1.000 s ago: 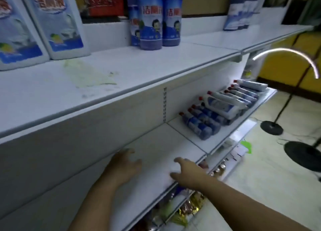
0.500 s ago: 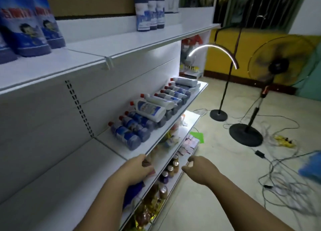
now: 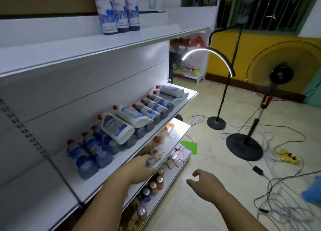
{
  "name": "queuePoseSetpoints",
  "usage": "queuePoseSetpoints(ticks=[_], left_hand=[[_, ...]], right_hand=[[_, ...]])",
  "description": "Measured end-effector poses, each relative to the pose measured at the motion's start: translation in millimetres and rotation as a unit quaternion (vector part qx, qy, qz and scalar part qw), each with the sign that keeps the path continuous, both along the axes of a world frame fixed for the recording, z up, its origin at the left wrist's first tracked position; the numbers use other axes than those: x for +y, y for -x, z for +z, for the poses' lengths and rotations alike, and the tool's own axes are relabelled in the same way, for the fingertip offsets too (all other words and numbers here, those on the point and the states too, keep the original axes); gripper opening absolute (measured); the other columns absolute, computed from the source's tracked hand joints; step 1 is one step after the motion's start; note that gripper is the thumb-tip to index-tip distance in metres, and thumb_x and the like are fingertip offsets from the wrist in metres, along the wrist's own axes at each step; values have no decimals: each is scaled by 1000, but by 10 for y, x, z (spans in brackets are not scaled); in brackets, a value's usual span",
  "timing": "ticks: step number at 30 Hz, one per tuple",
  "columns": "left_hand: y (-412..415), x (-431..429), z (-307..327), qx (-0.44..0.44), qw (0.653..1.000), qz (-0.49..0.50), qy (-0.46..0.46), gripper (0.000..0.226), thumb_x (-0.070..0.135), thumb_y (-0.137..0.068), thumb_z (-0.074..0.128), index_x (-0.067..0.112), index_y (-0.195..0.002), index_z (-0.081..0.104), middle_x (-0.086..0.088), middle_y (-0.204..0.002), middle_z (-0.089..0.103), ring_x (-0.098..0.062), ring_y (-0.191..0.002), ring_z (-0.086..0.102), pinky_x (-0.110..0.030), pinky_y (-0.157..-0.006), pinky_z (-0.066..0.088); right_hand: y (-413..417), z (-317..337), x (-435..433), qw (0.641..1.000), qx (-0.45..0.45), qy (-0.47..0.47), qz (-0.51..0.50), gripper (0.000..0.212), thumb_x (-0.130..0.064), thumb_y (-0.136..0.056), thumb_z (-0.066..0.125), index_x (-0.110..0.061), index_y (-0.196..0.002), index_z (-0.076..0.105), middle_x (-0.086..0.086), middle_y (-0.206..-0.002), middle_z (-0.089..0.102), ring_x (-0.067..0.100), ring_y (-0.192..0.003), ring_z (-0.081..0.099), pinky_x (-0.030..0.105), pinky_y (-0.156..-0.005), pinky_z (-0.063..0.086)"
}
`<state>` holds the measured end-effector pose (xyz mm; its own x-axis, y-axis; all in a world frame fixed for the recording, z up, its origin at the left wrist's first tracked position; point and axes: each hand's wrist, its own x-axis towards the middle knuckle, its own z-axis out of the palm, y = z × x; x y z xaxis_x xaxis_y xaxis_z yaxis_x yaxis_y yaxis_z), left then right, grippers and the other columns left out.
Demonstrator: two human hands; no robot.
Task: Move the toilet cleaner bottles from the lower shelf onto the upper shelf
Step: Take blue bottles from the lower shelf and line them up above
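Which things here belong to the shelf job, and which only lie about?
Job: toilet cleaner bottles, lower shelf, upper shelf, left hand, right hand.
Lying about: standing fan, arc floor lamp, cables, yellow power strip, jars on the shelf below.

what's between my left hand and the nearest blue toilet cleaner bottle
Only bare white lower shelf; the head view shows nothing lying between the left hand and that blue bottle.
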<state>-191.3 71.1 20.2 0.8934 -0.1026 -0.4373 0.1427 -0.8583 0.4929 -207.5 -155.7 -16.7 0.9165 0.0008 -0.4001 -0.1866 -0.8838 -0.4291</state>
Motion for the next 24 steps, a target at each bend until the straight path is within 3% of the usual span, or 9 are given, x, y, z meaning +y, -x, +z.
queuePoseSetpoints(ticks=[3, 7, 11, 15, 20, 24], left_hand=[[-482, -253, -93, 9, 999, -13, 28, 63, 44, -87, 56, 23, -143, 35, -2, -145, 44, -19, -128, 44, -31, -104, 36], [-1107, -675, -115, 31, 997, -45, 57, 58, 43, -90, 53, 25, -142, 35, -4, -139, 49, -17, -115, 52, -26, -90, 39], [-1811, -1113, -114, -15, 997, -71, 39, 56, 43, -91, 51, 23, -142, 37, -6, -142, 46, -22, -125, 47, -29, -97, 39], [-2199, -1408, -159, -15, 996, -72, 39, 56, 45, -90, 53, 25, -140, 39, -3, -143, 46, -19, -124, 48, -26, -95, 38], [-2659, -1600, -167, -26, 999, 15, 11, 59, 49, -88, 52, 27, -141, 38, -1, -147, 41, -21, -126, 46, -33, -104, 39], [-2836, -1821, -80, -8, 998, 61, 19, 59, 50, -87, 52, 28, -141, 38, 1, -145, 44, -18, -125, 47, -29, -104, 38]], right_hand=[[-356, -21, -289, 999, 38, 18, 5, 51, -47, -89, 49, -21, -132, 48, 0, -138, 50, 17, -124, 48, 26, -93, 40], [-870, 121, -890, 996, 30, 55, -69, 50, -47, -88, 50, -21, -131, 49, 0, -136, 52, 17, -122, 50, 27, -93, 42], [-1389, 159, -1217, 992, -10, 56, -110, 50, -46, -89, 49, -22, -132, 48, -1, -134, 54, 17, -119, 52, 27, -92, 42], [-1876, 61, -1450, 996, 18, 42, -78, 48, -46, -88, 51, -22, -129, 51, -2, -133, 54, 17, -117, 53, 27, -90, 42], [-2733, 38, -1745, 1000, -13, -4, -12, 47, -46, -87, 52, -22, -127, 52, 1, -125, 59, 17, -100, 59, 28, -83, 48], [-3304, -1, -1935, 999, -8, -2, 39, 44, -45, -85, 53, -19, -121, 57, 2, -115, 64, 18, -98, 60, 26, -77, 45]])
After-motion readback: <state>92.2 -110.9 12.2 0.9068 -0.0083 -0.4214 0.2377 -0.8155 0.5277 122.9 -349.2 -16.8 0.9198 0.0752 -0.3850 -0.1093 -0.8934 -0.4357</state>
